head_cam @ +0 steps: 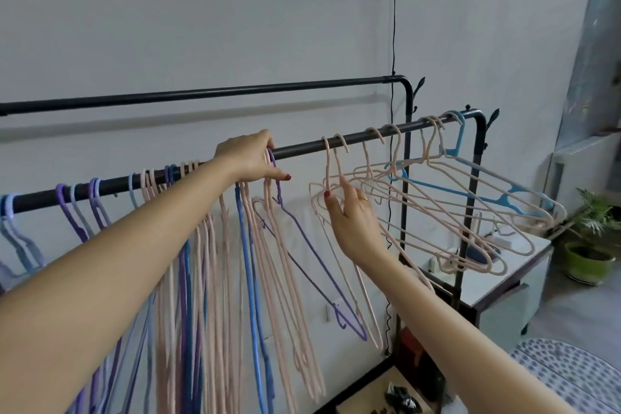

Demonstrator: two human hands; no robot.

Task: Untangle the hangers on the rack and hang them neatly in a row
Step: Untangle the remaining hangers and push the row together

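Two bare forearms reach forward and up from the bottom edge toward a black clothes rail (302,146) that slopes upward to the right.

The left hand (250,158) rests over the rail, fingers curled down around the hook of a purple hanger (302,235) and a pink one beside it, thumb pointing right. To its left, a dense row of pink, blue and purple hangers (215,262) hangs straight down, crowded together and reaching nearly to the bottom edge.

The right hand (349,215), lower and just right of the left, pinches the neck of a pink hanger (327,171) between thumb and fingers; a ring shows on one finger. Between the two hands the rail is bare for a short stretch.

Right of the right hand, a cluster of pink hangers (437,212) and one blue hanger (470,195) fans out tilted and overlapping, hooks spread along the rail up to its bent end.

Behind, a second, higher rail (201,94) stands bare before the white wall. Far right sit a white desk (514,265) and a potted plant (591,245).
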